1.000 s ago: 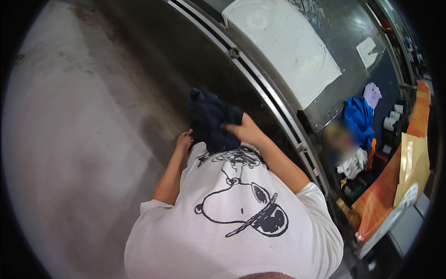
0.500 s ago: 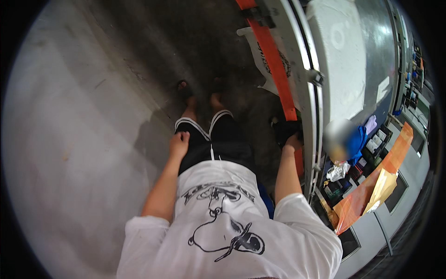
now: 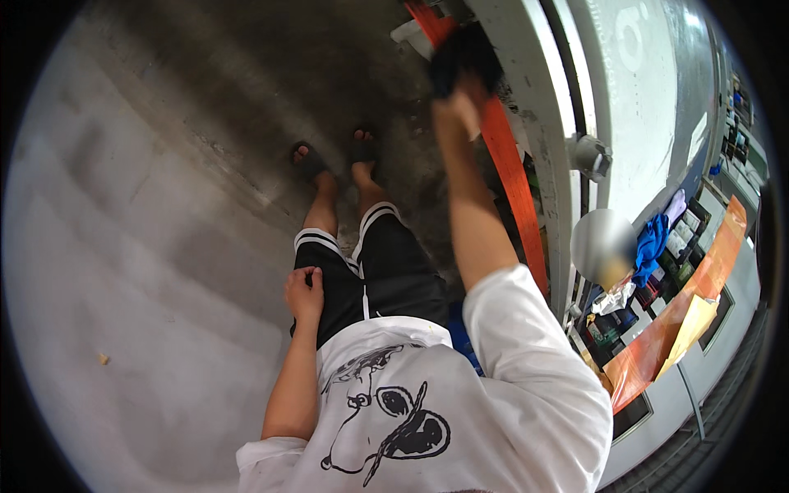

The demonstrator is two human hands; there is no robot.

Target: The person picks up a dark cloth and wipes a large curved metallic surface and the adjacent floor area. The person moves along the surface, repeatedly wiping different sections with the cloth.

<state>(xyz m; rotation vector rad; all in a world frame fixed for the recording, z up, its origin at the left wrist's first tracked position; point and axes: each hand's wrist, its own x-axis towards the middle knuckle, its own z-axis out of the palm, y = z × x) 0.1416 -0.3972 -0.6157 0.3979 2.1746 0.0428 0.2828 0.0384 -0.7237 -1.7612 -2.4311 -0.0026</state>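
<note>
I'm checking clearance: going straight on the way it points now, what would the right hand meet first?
Beyond the dark cloth it holds, the right hand would probably meet the orange strip near its upper end, though depth is unclear.

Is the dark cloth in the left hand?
No, the right hand holds the dark cloth, while the left hand is by the black shorts.

Dark cloth (image 3: 465, 57), bunched, blurred, in the right grip (image 3: 462, 100), held out forward

Matt dark cloth bundle (image 3: 467, 59)
</note>
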